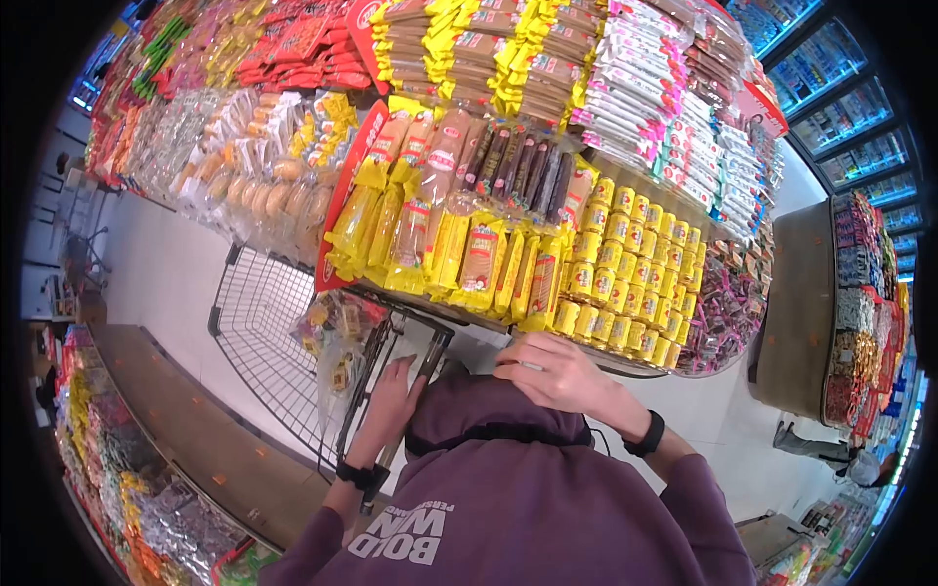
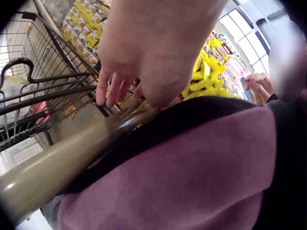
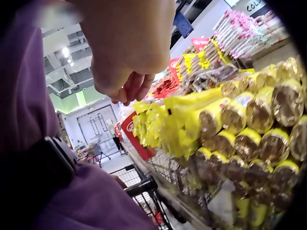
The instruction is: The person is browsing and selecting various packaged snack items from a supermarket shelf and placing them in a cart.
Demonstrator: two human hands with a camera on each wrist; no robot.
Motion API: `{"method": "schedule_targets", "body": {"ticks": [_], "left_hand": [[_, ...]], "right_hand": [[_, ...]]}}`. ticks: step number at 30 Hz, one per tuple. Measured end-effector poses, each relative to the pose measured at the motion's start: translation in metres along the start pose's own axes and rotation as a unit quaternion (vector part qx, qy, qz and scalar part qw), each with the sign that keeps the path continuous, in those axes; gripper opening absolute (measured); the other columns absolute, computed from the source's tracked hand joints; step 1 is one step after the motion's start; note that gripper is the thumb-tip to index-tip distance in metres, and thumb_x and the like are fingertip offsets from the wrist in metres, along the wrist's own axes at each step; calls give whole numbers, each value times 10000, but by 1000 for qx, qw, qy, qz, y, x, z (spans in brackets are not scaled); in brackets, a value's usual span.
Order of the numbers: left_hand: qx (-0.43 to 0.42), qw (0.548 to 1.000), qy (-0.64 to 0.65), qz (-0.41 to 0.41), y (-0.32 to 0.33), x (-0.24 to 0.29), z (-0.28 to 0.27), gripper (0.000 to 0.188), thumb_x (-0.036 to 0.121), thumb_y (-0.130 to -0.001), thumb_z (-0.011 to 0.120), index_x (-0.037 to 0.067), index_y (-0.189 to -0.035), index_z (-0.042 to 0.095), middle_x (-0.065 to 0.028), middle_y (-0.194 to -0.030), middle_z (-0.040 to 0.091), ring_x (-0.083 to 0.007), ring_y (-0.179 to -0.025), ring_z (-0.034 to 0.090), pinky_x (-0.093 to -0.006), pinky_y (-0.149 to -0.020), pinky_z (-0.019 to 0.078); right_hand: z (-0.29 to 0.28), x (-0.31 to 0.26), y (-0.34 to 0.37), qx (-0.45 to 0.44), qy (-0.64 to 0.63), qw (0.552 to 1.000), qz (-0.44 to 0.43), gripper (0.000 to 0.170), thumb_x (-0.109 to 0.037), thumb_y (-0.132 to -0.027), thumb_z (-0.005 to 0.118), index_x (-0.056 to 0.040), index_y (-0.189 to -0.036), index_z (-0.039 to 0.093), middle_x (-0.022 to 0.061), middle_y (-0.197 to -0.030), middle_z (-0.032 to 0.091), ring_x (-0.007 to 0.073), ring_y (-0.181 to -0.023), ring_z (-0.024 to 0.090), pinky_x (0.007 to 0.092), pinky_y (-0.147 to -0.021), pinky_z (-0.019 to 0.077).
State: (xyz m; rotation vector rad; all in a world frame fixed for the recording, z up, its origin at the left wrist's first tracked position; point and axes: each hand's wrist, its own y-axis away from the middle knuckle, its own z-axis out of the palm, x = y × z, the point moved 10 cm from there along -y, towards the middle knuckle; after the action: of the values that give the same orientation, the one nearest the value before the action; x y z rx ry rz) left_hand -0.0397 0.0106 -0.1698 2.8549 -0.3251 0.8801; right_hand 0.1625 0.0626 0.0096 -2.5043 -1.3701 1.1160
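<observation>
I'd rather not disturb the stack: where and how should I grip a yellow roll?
I'd pinch an uppermost yellow roll by its curved sides near the outward end, thumb opposite fingers, coming from above: it lies on its side, round end facing out, with others packed beside and below.

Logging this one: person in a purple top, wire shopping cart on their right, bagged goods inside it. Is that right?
Not quite. The head view shows the shopping cart on the person's left, not their right. The purple top and the bagged goods inside the cart are as you logged them.
</observation>
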Motion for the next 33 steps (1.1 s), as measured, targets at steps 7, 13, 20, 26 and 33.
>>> {"method": "schedule_targets", "body": {"ticks": [7,13,20,26,33], "left_hand": [[-98,994,49,11,-12,-13,13,238,218,-966,565,0,-1045,619,-225,-848,642,-410,-783,613,-494,-718,483],[-46,982,155,-98,9,-79,2,240,198,-921,599,-22,-917,693,-208,-837,673,-391,-800,657,-448,-741,523],[88,949,75,-292,84,-238,19,245,149,-889,547,-43,-815,679,-284,-752,648,-460,-745,655,-510,-720,526],[76,943,-1,-323,111,-347,57,272,107,-859,528,-38,-1079,596,-315,-964,648,-468,-990,615,-543,-880,485],[-116,878,49,-462,99,-434,110,315,73,-865,519,17,-1165,595,-271,-1218,605,-431,-1077,594,-502,-876,501]], "right_hand": [[130,12,-34,-101,-83,991,-37,168,-71,-778,633,-30,-940,614,99,-907,609,282,-926,597,375,-820,489],[250,29,-22,-243,-70,967,9,137,-172,-944,573,-48,-987,609,124,-969,647,306,-1013,609,422,-891,463],[295,56,-13,-321,-30,940,109,222,-279,-944,577,-62,-946,622,144,-850,670,385,-795,663,508,-729,528],[322,66,-50,-392,-33,900,190,241,-295,-922,608,-56,-944,637,157,-858,689,402,-833,662,495,-753,524],[277,55,-68,-113,-8,985,130,158,-177,-855,719,-110,-758,615,25,-601,585,204,-502,587,334,-469,455]]}}
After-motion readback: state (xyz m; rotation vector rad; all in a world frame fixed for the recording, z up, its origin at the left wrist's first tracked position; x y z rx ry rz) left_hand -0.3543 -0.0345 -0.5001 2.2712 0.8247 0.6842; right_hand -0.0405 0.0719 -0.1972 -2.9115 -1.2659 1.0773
